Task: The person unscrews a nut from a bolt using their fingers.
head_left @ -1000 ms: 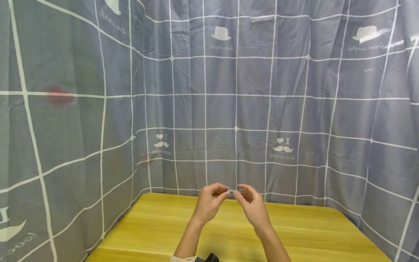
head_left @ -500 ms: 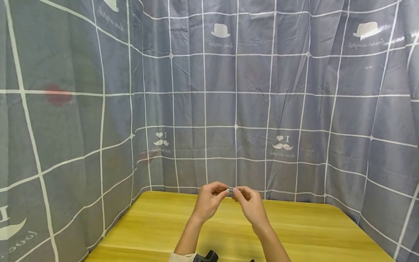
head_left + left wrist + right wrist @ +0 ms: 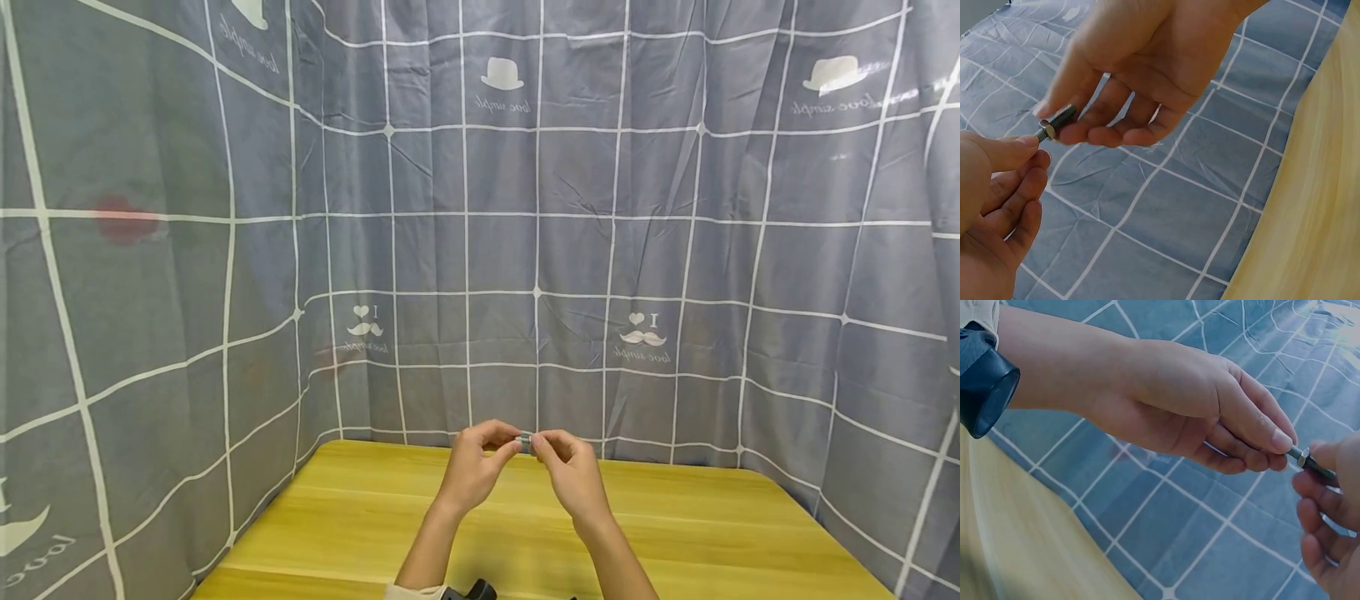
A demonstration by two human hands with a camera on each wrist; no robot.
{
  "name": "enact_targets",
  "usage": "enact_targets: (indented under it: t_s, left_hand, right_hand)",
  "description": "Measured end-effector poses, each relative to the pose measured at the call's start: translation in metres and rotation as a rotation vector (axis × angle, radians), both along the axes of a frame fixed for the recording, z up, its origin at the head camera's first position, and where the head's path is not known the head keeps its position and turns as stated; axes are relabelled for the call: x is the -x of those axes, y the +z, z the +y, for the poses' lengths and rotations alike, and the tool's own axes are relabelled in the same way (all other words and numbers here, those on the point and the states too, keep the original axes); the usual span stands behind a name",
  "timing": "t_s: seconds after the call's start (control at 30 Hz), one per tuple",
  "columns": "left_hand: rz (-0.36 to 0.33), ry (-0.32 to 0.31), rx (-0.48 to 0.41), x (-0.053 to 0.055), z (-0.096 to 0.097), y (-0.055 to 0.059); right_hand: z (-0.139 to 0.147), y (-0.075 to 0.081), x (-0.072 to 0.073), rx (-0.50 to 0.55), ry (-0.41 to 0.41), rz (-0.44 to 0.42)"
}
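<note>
The right hand (image 3: 581, 482) has just changed: a second ago its finger and thumb were further apart, and now they have come together around the nut (image 3: 1048, 129). They seem to pinch it. I think that means a fresh hold, good for turning the nut on the bolt (image 3: 1065, 115). The left hand (image 3: 468, 477) pinches the thin end of the bolt, so that end should stay put. The bolt is up off the counter (image 3: 675, 533), between the two hands. It is little and made of metal. By the left thumb it is thin and grey; past the nut it looks darker and fatter, with tiny ridges. The nut looks shiny.
</note>
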State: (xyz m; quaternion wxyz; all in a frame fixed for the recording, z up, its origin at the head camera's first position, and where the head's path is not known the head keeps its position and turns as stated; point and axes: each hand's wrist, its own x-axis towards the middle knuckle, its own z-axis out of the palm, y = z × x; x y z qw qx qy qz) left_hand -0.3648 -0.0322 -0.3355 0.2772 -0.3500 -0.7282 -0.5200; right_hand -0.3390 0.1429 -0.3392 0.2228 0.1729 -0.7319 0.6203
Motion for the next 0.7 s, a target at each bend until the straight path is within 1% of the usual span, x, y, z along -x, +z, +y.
enact_targets:
  t_s: [0.17, 0.23, 0.37, 0.47, 0.57, 0.7]
  left_hand:
    - [-0.009, 0.003, -0.006, 0.0000, -0.0025, 0.0011]
    - [-0.009, 0.003, -0.010, -0.0002, -0.0036, 0.0014]
    - [-0.005, 0.004, -0.015, 0.0000, -0.0044, 0.0024]
    - [-0.003, -0.003, -0.016, -0.0004, -0.0023, 0.0050]
    - [0.004, -0.009, -0.012, -0.0019, -0.0003, 0.0068]
    - [-0.005, -0.016, -0.006, -0.0030, -0.0009, 0.0057]
  right_hand:
    - [-0.0010, 0.0001, 0.0003, 0.047, 0.032, 0.024]
    - [-0.0017, 0.0001, -0.0001, 0.038, 0.016, 0.015]
    - [-0.0022, 0.0003, 0.0002, 0.007, -0.043, -0.019]
    - [0.0000, 0.0013, 0.0018, 0.028, -0.066, -0.011]
    - [0.0021, 0.0021, 0.0028, 0.050, -0.054, 0.011]
    - [0.0028, 0.0023, 0.0014, 0.059, -0.004, 0.011]
